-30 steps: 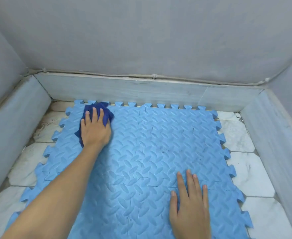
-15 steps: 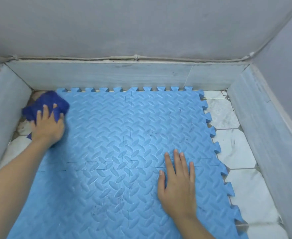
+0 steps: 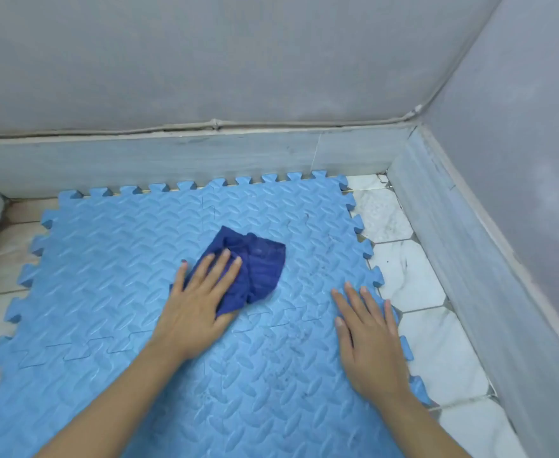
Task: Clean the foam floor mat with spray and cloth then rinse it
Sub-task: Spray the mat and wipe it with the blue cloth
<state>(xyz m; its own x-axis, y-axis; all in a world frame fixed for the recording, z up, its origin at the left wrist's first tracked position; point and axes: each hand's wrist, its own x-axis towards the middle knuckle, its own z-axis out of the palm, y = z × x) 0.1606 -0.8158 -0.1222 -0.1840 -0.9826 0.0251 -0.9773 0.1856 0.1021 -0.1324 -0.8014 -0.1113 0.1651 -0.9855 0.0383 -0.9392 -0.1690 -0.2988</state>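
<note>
White marble floor tiles (image 3: 406, 276) meet grey walls (image 3: 238, 61).

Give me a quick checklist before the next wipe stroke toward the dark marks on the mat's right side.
1. Cloth under control: ok. The left hand presses flat on the dark blue cloth.
2. Mat braced: ok. The right hand lies flat on the foam mat near its right edge.
3. Dirt left to wipe: not ok. Dark specks show right of the cloth.
4. Path to the specks: ok. Nothing lies between cloth and marks.
5. Mat pieces joined: ok. The seams look closed.
6. Spray within reach: cannot tell. No bottle is in view.
</note>
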